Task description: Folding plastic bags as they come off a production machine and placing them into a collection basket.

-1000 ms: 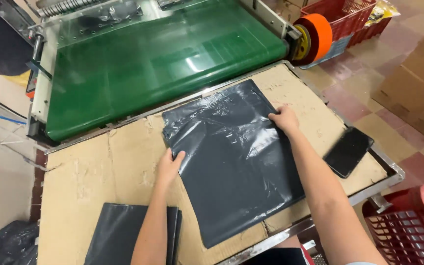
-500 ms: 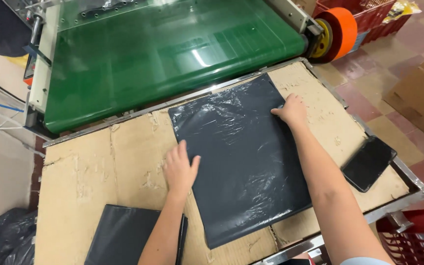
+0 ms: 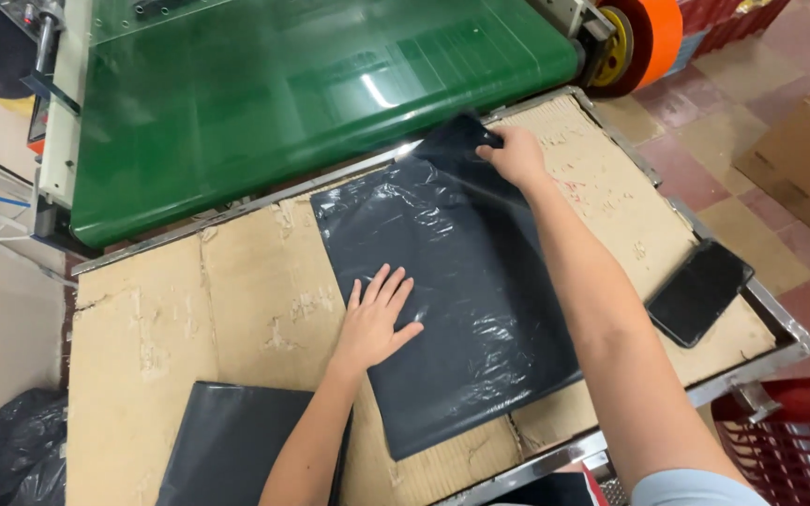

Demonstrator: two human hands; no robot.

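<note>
A dark grey plastic mailer bag (image 3: 466, 281) lies flat on the cardboard-covered table (image 3: 227, 300), its far edge at the green conveyor belt (image 3: 311, 94). My left hand (image 3: 375, 320) presses flat on the bag's left edge with fingers spread. My right hand (image 3: 516, 155) pinches the bag's far right corner next to the belt.
A stack of more dark bags (image 3: 236, 445) sits at the near left. A black phone (image 3: 700, 292) lies at the table's right edge. An orange tape roll (image 3: 644, 37) is at the machine's right end. A red basket (image 3: 789, 440) and cardboard boxes (image 3: 808, 159) stand on the floor to the right.
The bag has slid toward the belt. My right hand went from lying on the bag to gripping its far corner; my left hand shifted slightly along the left edge.
</note>
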